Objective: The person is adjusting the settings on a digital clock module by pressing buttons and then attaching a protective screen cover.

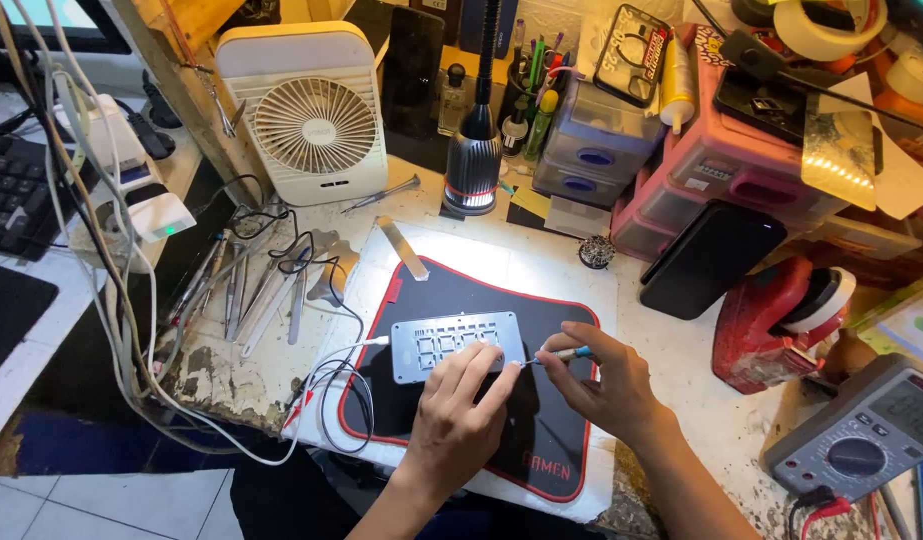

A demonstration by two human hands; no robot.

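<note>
A grey digital clock display board (449,343) lies on a black mat with a red border (551,440). A white cable runs into its left end. My left hand (456,415) rests on the board's near right corner, fingers pressing it down. My right hand (601,380) grips a thin screwdriver with a blue and orange handle (561,354). Its tip points left at the board's right edge.
A white desk fan (316,120) and a lamp (474,150) stand behind the mat. Tweezers and hand tools (246,290) lie at left among cables. A multimeter (866,430) sits at right, beside a red tool (771,320), a black phone (711,255) and drawer boxes (721,170).
</note>
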